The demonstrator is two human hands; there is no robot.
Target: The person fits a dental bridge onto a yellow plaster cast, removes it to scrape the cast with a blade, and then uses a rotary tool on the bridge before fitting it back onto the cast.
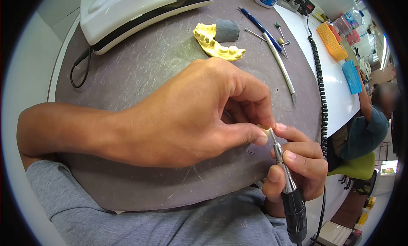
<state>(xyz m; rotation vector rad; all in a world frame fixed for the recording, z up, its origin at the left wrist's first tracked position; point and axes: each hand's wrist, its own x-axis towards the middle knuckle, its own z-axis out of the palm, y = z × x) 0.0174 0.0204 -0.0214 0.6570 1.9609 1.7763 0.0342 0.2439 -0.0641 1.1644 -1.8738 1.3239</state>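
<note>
My left hand [204, 114] reaches in from the left and pinches a small cream-coloured piece [266, 131] between thumb and fingers. On the right, my right hand [299, 163] is closed around a black and silver rotary handpiece [293, 203]. The handpiece points up and its thin metal tip is at the small piece; whether they touch is hard to tell. Beyond my left hand lies a yellow dental model [216, 49] in an arch shape, with a dark grey block [227, 31] against it.
A white and black device [131, 16] stands at the back left. A knife with a pointed blade [280, 65], a blue pen-like tool [259, 25] and several burs lie behind my hands. A coiled cable [319, 76] runs down the right. Another person [365, 127] sits farther right, near orange and blue baskets.
</note>
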